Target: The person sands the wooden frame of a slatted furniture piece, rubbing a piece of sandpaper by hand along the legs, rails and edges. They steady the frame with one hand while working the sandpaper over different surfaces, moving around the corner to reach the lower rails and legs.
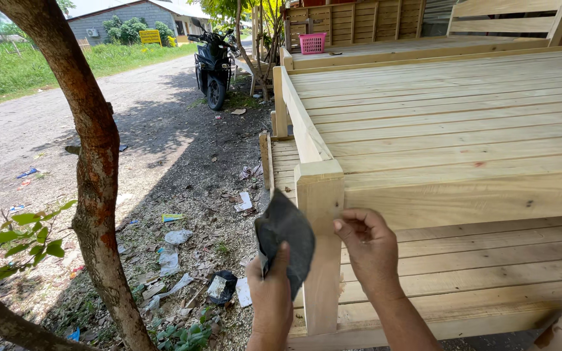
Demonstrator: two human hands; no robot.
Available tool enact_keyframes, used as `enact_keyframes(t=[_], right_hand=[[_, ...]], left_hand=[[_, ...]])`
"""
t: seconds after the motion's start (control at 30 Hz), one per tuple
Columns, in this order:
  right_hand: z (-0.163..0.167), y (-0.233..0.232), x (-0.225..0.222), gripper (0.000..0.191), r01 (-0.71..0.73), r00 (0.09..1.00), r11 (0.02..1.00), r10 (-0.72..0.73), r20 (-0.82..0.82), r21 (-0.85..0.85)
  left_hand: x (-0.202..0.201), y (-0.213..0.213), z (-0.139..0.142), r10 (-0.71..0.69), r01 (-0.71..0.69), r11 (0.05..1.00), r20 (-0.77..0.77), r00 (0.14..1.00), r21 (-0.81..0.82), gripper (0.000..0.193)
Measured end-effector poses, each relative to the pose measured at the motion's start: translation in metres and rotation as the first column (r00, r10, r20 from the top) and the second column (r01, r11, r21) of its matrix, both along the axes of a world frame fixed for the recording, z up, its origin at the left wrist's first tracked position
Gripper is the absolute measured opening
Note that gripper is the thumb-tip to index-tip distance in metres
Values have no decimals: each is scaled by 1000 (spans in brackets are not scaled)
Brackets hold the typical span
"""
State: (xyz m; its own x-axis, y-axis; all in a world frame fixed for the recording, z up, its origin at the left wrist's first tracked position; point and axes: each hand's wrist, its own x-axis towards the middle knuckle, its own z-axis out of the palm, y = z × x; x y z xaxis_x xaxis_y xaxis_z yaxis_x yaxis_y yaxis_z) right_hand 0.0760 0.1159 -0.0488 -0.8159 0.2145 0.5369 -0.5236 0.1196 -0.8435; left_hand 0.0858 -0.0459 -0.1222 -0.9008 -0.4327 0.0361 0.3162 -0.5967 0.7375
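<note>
Sandpaper, dark curled sheet | left hand grips it | right hand pinched empty at smooth pale wooden post

A dark grey sheet of sandpaper stands upright and slightly curled, its top edge rounded and its lower edge pinched from below. It sits just left of a pale, unfinished wooden corner post, partly overlapping the post's left edge. The post is square, upright and smooth, with light wooden rails joining it at its top.
</note>
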Motion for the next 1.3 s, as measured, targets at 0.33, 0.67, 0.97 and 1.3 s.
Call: enact_keyframes(t=[0.33, 0.67, 0.97, 1.3], right_hand=[[57, 36, -41, 35, 504, 845, 533, -142, -516, 679], [58, 41, -38, 31, 509, 835, 526, -107, -540, 682], [54, 38, -41, 29, 566, 792, 522, -130, -596, 638], [48, 37, -45, 31, 577, 791, 499, -145, -595, 646]], left_hand=[[-9, -11, 7, 413, -358, 873, 112, 904, -330, 30], [-55, 41, 60, 48, -164, 919, -312, 949, -358, 21], [-22, 68, -4, 187, -224, 938, -160, 969, -264, 29], [12, 41, -71, -157, 170, 665, 87, 984, -727, 75]])
